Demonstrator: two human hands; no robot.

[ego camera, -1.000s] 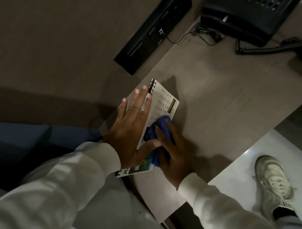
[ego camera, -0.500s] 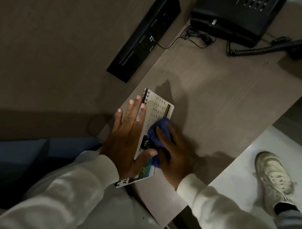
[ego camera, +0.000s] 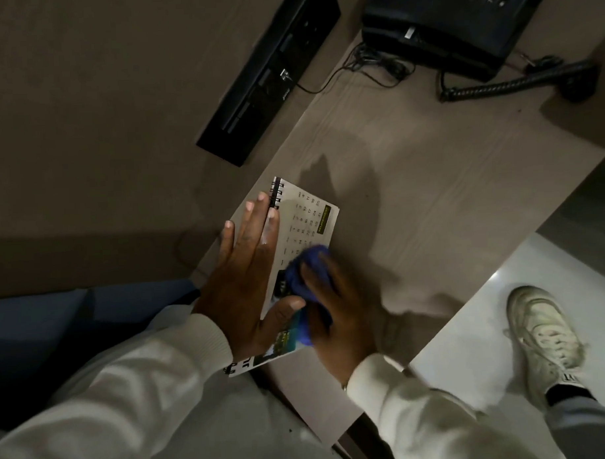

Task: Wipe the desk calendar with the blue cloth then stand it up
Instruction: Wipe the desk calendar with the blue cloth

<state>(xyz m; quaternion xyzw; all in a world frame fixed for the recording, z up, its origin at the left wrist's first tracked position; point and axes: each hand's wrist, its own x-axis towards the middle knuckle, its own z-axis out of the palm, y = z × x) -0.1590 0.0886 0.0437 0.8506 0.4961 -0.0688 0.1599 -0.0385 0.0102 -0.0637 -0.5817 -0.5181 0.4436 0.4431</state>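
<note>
The desk [ego camera: 430, 197] runs away from the hands as a long wood-grain slab, bare on the far side of the grip up to a black phone [ego camera: 458, 21] and its coiled cord [ego camera: 515, 84] at the far end. Its right edge drops to a pale floor [ego camera: 469, 319] where a white shoe [ego camera: 545, 337] stands. The calendar [ego camera: 311, 222] lies flat near the desk's left edge, spiral binding under the left fingertips, its near corner hanging past the desk's near edge. The left hand [ego camera: 244, 283] lies spread flat on the calendar, pinning it, fingers straight, gripping nothing. The right hand [ego camera: 334, 307], just beside it, is curled around the bunched cloth [ego camera: 306, 267], pressing it onto the printed page beside the left thumb.
</note>
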